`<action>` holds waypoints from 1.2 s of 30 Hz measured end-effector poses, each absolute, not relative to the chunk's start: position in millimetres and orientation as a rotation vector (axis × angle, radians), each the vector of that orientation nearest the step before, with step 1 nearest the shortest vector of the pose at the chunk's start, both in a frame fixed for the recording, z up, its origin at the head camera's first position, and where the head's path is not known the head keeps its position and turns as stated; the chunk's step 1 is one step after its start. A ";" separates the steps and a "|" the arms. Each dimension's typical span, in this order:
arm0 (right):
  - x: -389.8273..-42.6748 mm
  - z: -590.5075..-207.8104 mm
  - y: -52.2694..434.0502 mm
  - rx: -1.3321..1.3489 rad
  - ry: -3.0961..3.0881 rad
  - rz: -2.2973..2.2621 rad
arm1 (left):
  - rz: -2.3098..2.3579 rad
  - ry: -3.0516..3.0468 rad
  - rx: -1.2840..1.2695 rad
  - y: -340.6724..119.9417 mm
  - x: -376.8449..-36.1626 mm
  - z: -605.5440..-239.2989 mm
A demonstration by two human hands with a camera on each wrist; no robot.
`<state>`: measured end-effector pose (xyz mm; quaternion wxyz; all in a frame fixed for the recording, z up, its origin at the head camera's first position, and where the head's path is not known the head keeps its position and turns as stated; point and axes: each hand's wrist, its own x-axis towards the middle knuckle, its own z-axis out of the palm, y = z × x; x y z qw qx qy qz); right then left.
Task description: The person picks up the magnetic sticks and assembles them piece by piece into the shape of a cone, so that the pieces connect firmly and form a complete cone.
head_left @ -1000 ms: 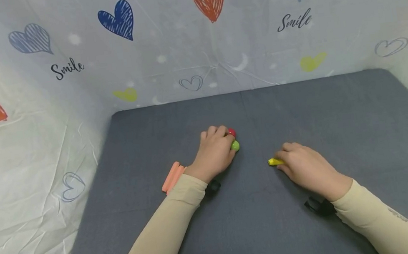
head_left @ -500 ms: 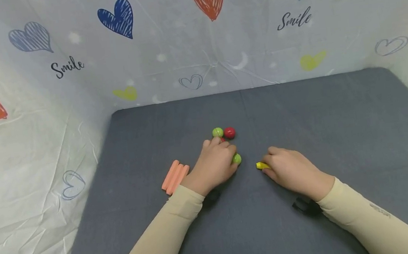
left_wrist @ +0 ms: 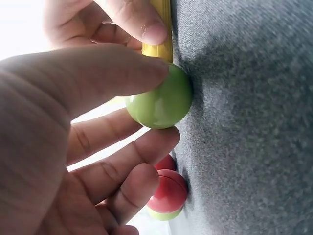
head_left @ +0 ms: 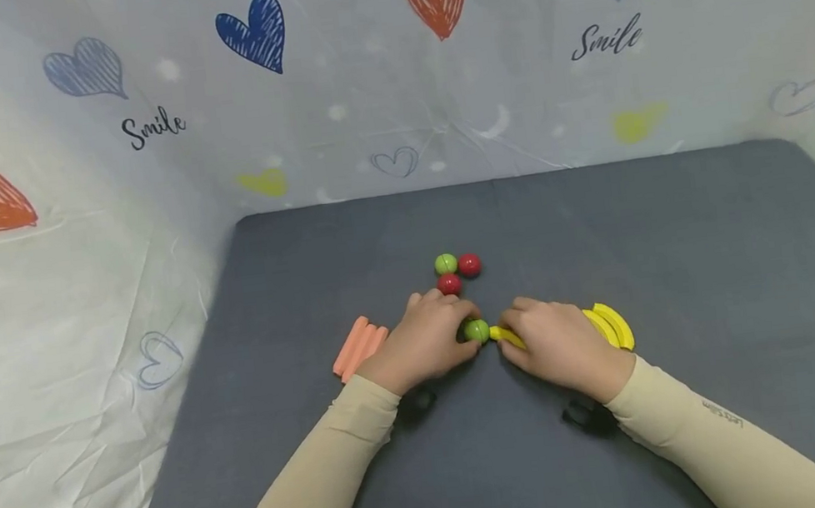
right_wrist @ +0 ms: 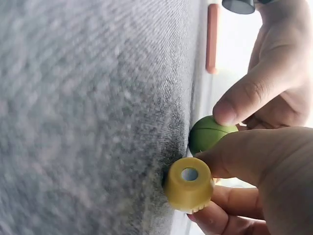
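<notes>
A green ball (head_left: 477,330) and a yellow stick (head_left: 510,335) meet end-on near the middle of the counter (head_left: 521,459), a hand on each.

The left hand (head_left: 423,338) pinches the ball between thumb and fingers; the right hand (head_left: 557,346) has its fingers clamped on the stick, whose tip appears to touch the ball. To join them cleanly, I would steady the ball low against the cloth, aim the stick at its centre and press gently, with both thumbs off the contact point. Just beyond the left hand sit two red balls (head_left: 469,264) and another green ball (head_left: 445,264); orange sticks (head_left: 350,345) lie left, curved yellow sticks (head_left: 614,326) right.
</notes>
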<state>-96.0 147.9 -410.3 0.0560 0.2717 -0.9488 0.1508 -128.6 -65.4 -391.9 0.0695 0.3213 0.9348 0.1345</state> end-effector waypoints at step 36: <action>-94.1 -413.2 151.8 0.848 -2.785 0.546 | 0.596 2.449 1.083 -78.3 -130.7 -386.9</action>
